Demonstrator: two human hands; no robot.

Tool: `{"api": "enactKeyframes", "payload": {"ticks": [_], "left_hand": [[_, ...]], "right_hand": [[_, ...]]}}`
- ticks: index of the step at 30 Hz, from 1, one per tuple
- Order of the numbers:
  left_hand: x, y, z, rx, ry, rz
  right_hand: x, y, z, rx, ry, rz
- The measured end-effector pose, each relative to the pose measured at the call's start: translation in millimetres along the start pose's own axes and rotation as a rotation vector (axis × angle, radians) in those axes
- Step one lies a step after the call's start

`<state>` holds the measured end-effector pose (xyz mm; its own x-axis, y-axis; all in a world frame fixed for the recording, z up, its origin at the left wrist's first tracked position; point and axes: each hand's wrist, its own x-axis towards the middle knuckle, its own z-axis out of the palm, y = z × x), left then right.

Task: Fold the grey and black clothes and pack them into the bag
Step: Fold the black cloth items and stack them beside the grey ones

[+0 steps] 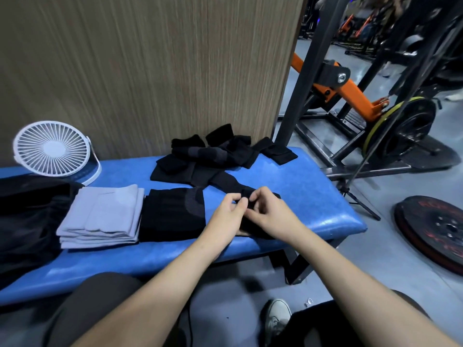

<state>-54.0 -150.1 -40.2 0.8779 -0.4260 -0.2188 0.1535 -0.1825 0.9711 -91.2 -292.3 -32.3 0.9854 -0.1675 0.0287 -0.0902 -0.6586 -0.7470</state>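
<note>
Head view: both hands meet over a narrow black knitted garment (246, 194) on the blue padded surface (313, 194); left hand (226, 216) and right hand (269, 214) pinch it with curled fingers (239, 205); its long axis runs toward eleven o'clock, both hands equally near.

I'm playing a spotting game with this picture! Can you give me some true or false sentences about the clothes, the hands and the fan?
1. Both hands pinch a black cloth on the blue bench. True: the left hand and right hand both grip it.
2. The grey pile is folded. True.
3. The white fan lies on the floor. False: it stands on the bench, by the wall.
4. The grey pile sits to the right of the folded black pile. False: it sits to its left.
5. Loose black clothes lie at the back of the bench. True.
</note>
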Motion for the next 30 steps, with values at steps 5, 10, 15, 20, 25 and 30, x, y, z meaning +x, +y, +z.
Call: {"api": "enactKeyframes", "payload": {"ticks": [5, 10, 15, 20, 25, 30], "left_hand": [[-0.6, -5.0, -4.0, 0.122, 0.015, -0.010], [-2.6, -1.4, -4.6, 0.133, 0.020, 0.027], [-6.9, 19.1, -6.7, -0.066, 0.100, 0.136], [-16.2, 32.5, -27.7, -0.135, 0.158, 0.202], [-25.7, 35.6, -64.4, 0.113, 0.268, 0.287], [-31.4, 26.0, -106.8, 0.447, 0.401, 0.276]], "right_hand": [[-2.2, -2.5, -16.5, 0.217, -0.225, 0.035], [-3.9, 9.1, -38.6, 0.248, 0.022, 0.107], [-5.7, 17.3, -47.8, 0.504, 0.026, 0.218], [-6.0, -10.4, -43.4, 0.839, -0.062, 0.113], [5.2, -40.4, -25.1, 0.745, -0.100, -0.041], [19.7, -64.2, 12.1, 0.640, -0.114, -0.089]]}}
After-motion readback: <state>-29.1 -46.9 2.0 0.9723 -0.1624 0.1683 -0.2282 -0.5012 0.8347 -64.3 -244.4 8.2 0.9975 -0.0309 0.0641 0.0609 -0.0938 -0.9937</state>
